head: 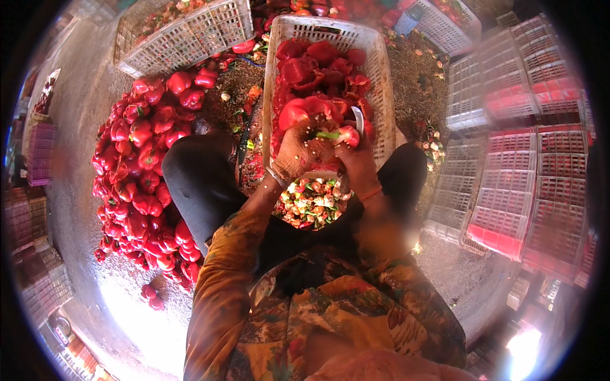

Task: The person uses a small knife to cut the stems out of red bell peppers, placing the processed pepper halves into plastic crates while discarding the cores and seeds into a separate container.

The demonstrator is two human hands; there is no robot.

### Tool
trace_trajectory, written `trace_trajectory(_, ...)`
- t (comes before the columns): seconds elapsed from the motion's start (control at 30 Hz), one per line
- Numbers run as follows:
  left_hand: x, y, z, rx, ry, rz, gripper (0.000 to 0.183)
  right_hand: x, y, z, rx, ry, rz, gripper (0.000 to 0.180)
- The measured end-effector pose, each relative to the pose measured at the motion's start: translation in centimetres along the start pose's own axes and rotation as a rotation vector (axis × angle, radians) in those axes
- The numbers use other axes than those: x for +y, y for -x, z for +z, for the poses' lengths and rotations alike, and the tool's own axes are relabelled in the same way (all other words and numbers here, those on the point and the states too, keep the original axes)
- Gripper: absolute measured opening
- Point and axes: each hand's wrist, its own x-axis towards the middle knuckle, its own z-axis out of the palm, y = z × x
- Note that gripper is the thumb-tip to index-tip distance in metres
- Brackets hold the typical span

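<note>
Over the near end of a white plastic crate [387, 95], my gloved left hand [294, 150] holds a red bell pepper [293, 114] with pale seeds around it. My right hand [358, 159] grips a knife whose short curved blade [358, 119] points up, and a piece of red pepper with a green stem [349, 136] sits at its fingers. Opened red peppers [324, 52] fill much of the crate beyond my hands. Below the crate's near edge, between my legs, lies a heap of pepper cores and stems [312, 202].
A large pile of whole red peppers [138, 181] lies on the floor at left. A slatted crate [190, 38] stands upper left, another [448, 24] upper right. Stacked crates [505, 185] holding red contents line the right side. Scraps [433, 147] litter the floor by my right knee.
</note>
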Motion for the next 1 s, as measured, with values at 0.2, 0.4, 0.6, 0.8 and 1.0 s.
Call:
trace_trajectory(0.2,-0.1,-0.1,-1.3,0.042,0.23,-0.069,0.043,-1.4,-3.9,-1.2,0.107,-0.104,-0.007,0.059)
trace_trajectory(0.4,2.5,1.3,-1.5,0.339,0.297,-0.115,0.043,-4.7,-13.8,-1.6,0.587,0.805,-0.488,0.063)
trace_trajectory(0.6,3.5,1.7,-1.6,0.341,0.29,-0.167,0.048,9.9,-22.0,-9.4,0.244,1.615,-0.073,0.059)
trace_trajectory(0.8,2.1,2.4,-4.2,0.436,0.503,-0.072,0.046,9.4,-16.5,-7.7,0.003,1.365,-0.011,0.048)
trace_trajectory(1.0,0.6,0.3,-6.9,0.415,0.658,-0.163,0.031,4.5,-6.1,-4.8,0.135,0.432,0.089,0.042)
